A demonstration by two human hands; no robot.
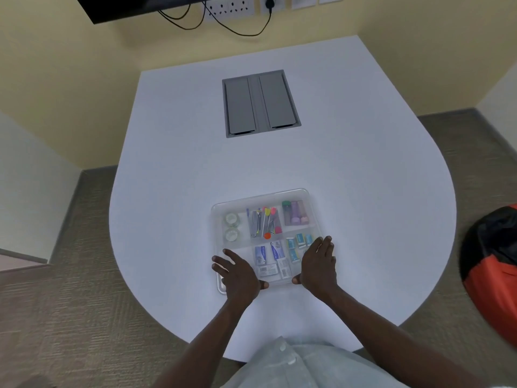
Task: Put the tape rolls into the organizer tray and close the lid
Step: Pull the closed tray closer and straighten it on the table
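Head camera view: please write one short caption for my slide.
Both hands, left hand and right hand, press flat on the clear lid of the organizer tray, with two tape rolls inside.

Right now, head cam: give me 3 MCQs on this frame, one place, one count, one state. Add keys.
1. Where are the tape rolls in the organizer tray?
A. far-left compartment
B. far-right compartment
C. on the table outside it

2. How many tape rolls show?
A. one
B. two
C. four

3. What are the hands doing?
A. both lie flat on the clear lid
B. one lifts a roll
C. both are off the table

Key: 1 A, the rolls sit by the tray's far-left wall. 2 B, two green-and-white rolls, one behind the other. 3 A, the left hand and right hand rest palm down on the tray's near corners.
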